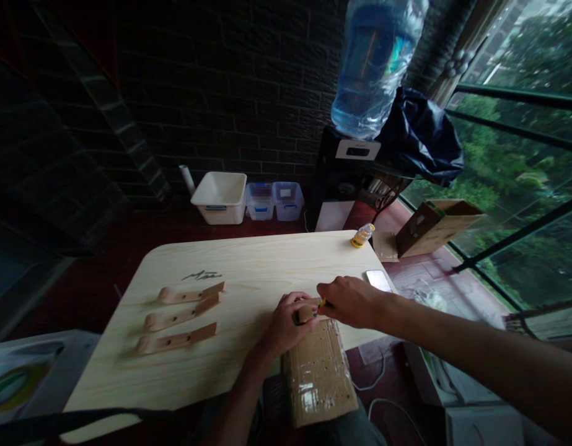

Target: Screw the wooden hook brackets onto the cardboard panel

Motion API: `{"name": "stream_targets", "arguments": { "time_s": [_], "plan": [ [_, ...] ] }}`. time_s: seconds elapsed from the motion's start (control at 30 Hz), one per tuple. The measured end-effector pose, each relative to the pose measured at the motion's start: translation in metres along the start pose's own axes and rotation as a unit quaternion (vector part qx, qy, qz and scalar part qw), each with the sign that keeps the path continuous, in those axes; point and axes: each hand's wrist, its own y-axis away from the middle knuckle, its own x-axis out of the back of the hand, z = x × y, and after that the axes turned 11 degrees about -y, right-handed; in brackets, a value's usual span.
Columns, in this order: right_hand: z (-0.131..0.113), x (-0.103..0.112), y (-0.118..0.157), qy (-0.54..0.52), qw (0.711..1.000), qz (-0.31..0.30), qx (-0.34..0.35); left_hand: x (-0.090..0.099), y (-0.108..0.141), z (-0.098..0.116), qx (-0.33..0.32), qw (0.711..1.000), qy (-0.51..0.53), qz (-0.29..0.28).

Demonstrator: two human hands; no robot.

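My left hand [289, 319] is wrapped round a tan, curled strip [306, 313], steadying it on the far end of a taped cardboard block [319, 378]. Close beside it, my right hand [349, 301] grips a small tool [322, 303] with yellow on it. Its tip meets the strip near my left fingers; the tool's exact kind is hidden by my hand. To the left lie three similar tan strips [181, 317], each curled at one end and bearing dark spots. Small dark slender pieces [202, 274] are scattered behind them on the pale table [248, 260].
A clear bottle with yellow parts [362, 235] stands at the table's far right corner, with a phone [377, 280] nearer. Beyond are a white bin [220, 197], plastic boxes [274, 201] and a water dispenser [346, 167]. An open carton [437, 226] stands by the window.
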Motion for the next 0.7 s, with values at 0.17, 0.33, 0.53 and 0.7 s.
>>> {"name": "stream_targets", "arguments": {
  "time_s": [0.17, 0.33, 0.53, 0.7],
  "plan": [
    [-0.0014, 0.0032, -0.0019, -0.011, 1.0, 0.001, -0.009, 0.0014, -0.001, 0.0011, 0.005, 1.0, -0.001, -0.007],
    [-0.0011, 0.0086, 0.0015, 0.007, 0.999, -0.012, 0.039, 0.0023, -0.001, 0.0011, 0.001, 1.0, 0.008, -0.006],
    [-0.0068, 0.0052, 0.0019, 0.047, 0.999, -0.014, 0.006, 0.0043, -0.0008, 0.0047, 0.004, 1.0, 0.015, -0.009],
    [-0.009, 0.004, 0.0051, 0.032, 0.999, -0.003, -0.002, 0.003, -0.0005, 0.005, -0.004, 1.0, 0.011, 0.005]
  ]
}}
